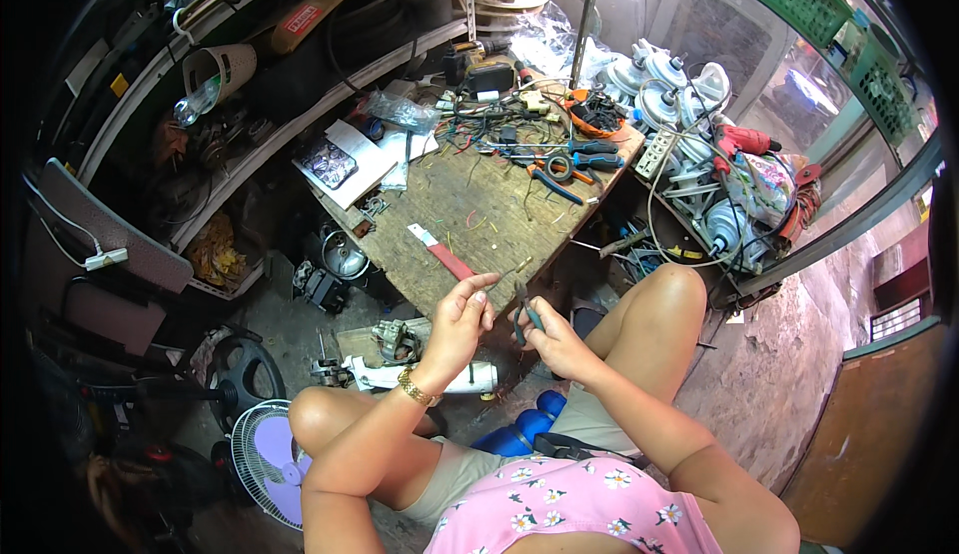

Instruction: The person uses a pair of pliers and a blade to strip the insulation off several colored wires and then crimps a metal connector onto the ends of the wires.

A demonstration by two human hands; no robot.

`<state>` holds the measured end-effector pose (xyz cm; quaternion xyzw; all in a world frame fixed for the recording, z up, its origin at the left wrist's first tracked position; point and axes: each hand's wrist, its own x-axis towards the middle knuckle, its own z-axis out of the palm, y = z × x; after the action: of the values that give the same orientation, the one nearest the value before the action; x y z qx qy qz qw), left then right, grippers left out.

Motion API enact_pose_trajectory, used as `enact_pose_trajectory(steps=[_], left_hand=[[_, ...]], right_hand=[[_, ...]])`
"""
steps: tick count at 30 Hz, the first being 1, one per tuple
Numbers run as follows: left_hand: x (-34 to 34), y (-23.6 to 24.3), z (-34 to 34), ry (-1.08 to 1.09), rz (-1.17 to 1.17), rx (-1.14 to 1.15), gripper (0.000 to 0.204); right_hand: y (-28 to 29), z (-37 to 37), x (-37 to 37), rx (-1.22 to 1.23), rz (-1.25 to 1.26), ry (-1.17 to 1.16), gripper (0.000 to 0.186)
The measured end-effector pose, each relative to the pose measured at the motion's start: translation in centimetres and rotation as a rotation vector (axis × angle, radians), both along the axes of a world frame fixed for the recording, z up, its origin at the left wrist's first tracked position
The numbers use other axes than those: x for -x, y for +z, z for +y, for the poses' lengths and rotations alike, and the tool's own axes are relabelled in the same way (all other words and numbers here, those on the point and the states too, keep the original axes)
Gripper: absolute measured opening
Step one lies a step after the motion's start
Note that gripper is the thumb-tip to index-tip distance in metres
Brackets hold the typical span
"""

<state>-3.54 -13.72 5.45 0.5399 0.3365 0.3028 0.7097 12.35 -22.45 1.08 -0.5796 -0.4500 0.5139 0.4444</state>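
My left hand (465,312), with a gold watch (412,384) at the wrist, is raised over the near edge of the wooden table. Its thumb and fingers pinch a thin wire (507,275), whose far end looks yellowish. Closed round the blue-green handles of a pair of pliers (522,326), my right hand (555,342) holds the jaws up close to the wire. Whether the jaws touch it I cannot tell. Just beyond my left fingers lies a flat red-handled tool (442,251) with a pale metal end.
Tangled wires and several hand tools (589,154) cover the back of the wooden table (400,254). A phone (327,166) rests on white paper at its left. White fan parts (659,104) and a red drill (747,140) crowd the right. A purple-bladed fan (277,444) stands by my left knee.
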Motion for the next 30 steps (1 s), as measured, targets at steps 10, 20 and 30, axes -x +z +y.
enact_pose_trajectory(steps=[10,20,30], left_hand=[[-0.3,-0.2,-0.7,-0.134,0.224,-0.272,0.026],[-0.6,-1.4,-2.0,-0.271,0.615,-0.664,0.017],[-0.2,-5.6,-1.2,-0.220,0.431,-0.505,0.016]], right_hand=[[-1.6,-0.7,-0.9,-0.067,-0.103,-0.175,0.021],[-3.7,-5.3,0.3,0.185,0.137,-0.199,0.025],[-3.8,-7.4,1.2,0.497,0.504,0.009,0.025]])
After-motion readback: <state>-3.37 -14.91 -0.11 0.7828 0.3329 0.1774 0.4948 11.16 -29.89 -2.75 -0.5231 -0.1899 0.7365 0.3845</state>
